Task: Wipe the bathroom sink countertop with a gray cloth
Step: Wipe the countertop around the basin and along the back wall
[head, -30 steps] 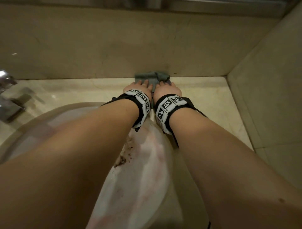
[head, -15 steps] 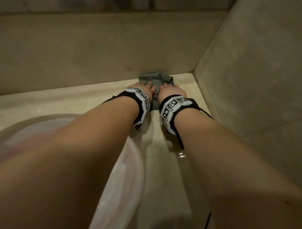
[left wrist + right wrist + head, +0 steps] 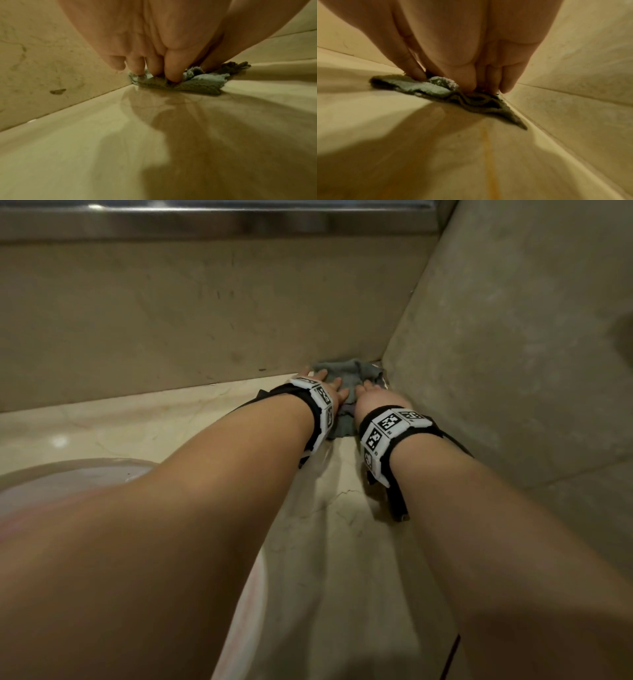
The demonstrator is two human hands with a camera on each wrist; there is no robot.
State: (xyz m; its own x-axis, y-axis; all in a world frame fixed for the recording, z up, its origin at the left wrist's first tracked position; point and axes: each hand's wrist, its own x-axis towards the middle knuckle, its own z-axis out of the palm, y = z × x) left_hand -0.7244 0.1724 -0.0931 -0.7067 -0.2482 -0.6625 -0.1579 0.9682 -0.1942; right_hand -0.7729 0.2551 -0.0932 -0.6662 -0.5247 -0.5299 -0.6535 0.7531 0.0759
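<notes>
Near left, the sink basin (image 3: 68,484) shows a pale, pink-tinged bowl. Beyond it, on the beige countertop (image 3: 342,542), left hand (image 3: 337,393) and right hand (image 3: 375,398) press straightened fingers onto the gray cloth (image 3: 346,374), rumpled and bunched into the far right wall corner.

Dim, warm yellowish light throughout; the polished bench (image 3: 144,419) carries a small glare spot at nine o'clock in the head view. Wrist views are soft and smeared, with broad shadows of the hands pooling toward six o'clock and edges bowed by the wide lens
</notes>
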